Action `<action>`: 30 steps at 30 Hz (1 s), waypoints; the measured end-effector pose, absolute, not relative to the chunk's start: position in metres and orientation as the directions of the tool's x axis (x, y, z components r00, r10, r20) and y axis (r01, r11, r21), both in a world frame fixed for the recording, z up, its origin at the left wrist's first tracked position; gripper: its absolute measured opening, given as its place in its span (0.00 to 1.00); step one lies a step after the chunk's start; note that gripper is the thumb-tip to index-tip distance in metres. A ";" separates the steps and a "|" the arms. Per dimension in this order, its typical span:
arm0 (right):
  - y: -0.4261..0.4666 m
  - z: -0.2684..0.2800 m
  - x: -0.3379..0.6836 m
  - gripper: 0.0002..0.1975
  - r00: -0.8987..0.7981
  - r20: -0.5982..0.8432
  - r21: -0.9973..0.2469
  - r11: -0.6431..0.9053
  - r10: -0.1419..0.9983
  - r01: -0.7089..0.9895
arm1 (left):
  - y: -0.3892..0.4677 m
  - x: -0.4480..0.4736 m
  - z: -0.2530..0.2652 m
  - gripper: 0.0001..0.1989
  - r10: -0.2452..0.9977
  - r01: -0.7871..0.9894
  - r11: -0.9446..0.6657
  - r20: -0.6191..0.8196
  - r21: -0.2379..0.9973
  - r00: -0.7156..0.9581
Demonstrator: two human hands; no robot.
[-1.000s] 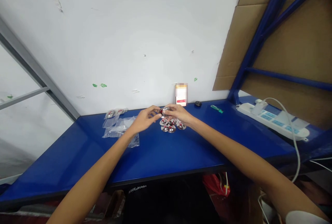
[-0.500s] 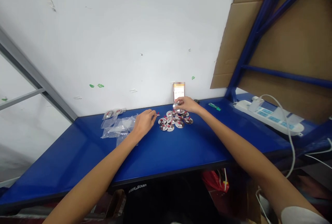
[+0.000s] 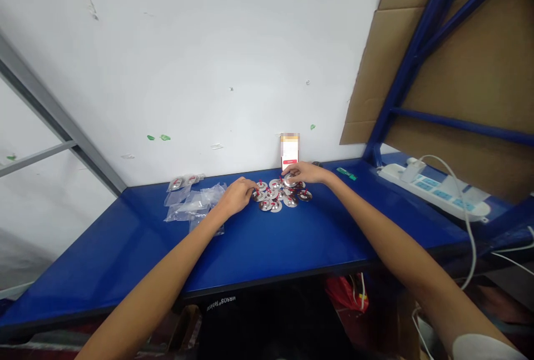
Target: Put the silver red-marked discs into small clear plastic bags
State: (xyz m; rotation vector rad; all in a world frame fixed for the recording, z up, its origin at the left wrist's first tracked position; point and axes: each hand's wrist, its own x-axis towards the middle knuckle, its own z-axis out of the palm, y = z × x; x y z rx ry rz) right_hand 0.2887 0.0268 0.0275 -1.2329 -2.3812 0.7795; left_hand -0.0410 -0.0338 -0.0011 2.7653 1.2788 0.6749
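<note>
Several shiny metal finger cymbals with red loops lie in a loose pile on the blue table. At the pile's left edge is my left hand, its fingers pinched on the red loop of one finger cymbal. My right hand reaches over the back of the pile, thumb and fingers closed on another silver finger cymbal. Left of my left hand, clear plastic bags are spread out, overlapping. Behind them rest a few bagged cymbals.
A phone leans upright against the white wall behind the pile. To the right lie a small green item and a white power strip with a cable. A blue metal frame and cardboard stand at the right.
My right hand has lowered its finger cymbal down to the pile. My left hand has moved slightly right, to the pile's edge. The phone's screen has changed.
</note>
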 end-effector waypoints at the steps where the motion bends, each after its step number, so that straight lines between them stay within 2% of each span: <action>1: 0.025 0.027 0.287 0.25 -0.582 0.029 -0.587 0.484 0.813 0.648 | -0.035 -0.042 0.002 0.20 0.727 0.721 -0.666 0.387 0.193 0.568; 7: 0.015 0.034 0.280 0.24 -0.614 0.039 -0.420 0.570 0.789 0.706 | -0.039 -0.059 0.020 0.18 0.753 0.780 -0.599 0.458 0.181 0.472; 14: 0.006 0.043 0.277 0.12 -0.637 0.102 -0.380 0.622 0.764 0.684 | -0.031 -0.087 0.038 0.16 0.810 0.890 -0.435 0.491 0.139 0.319; 19: 0.014 0.038 0.279 0.11 -0.564 0.246 -0.318 0.615 0.788 0.721 | -0.022 -0.117 0.047 0.17 0.878 0.956 -0.278 0.429 0.091 0.214; 21: 0.017 0.034 0.281 0.12 -0.555 0.238 -0.298 0.604 0.797 0.739 | -0.021 -0.125 0.049 0.18 0.895 0.931 -0.334 0.359 0.146 0.264; 25: 0.020 0.030 0.285 0.18 -0.566 0.156 -0.280 0.585 0.810 0.761 | -0.025 -0.119 0.049 0.22 0.842 0.804 -0.537 0.221 0.255 0.492; 30: 0.019 0.032 0.286 0.21 -0.588 0.120 -0.348 0.589 0.800 0.730 | -0.029 -0.106 0.048 0.19 0.803 0.767 -0.574 0.011 0.286 0.596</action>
